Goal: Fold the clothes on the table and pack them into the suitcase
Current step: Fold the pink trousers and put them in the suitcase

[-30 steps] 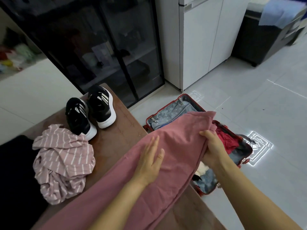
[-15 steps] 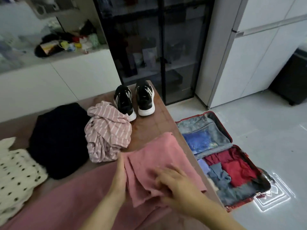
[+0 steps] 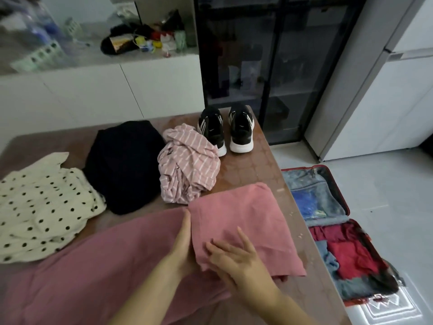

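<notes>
Tabletop (image 3: 257, 174) bears a pink garment (image 3: 105, 266) stretched left-right; left hand (image 3: 185, 238) and right hand (image 3: 234, 256) touch it straight-fingered.

Sneakers (image 3: 225, 131): on table (image 3: 246, 174), far right corner.
Loose clothes (image 3: 124, 165): on table, left and middle.
Folded garment (image 3: 236, 216): on table, near right edge.
Suitcase (image 3: 332, 198): on floor, right of table.

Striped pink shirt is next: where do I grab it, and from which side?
Probably pinch the raised bunched folds on top of the striped pink shirt, coming straight down from above. It lies as a crumpled heap with no flat hem showing, and its sides are crowded: black garment on the left, sneakers behind, folded pink cloth in front.
</notes>
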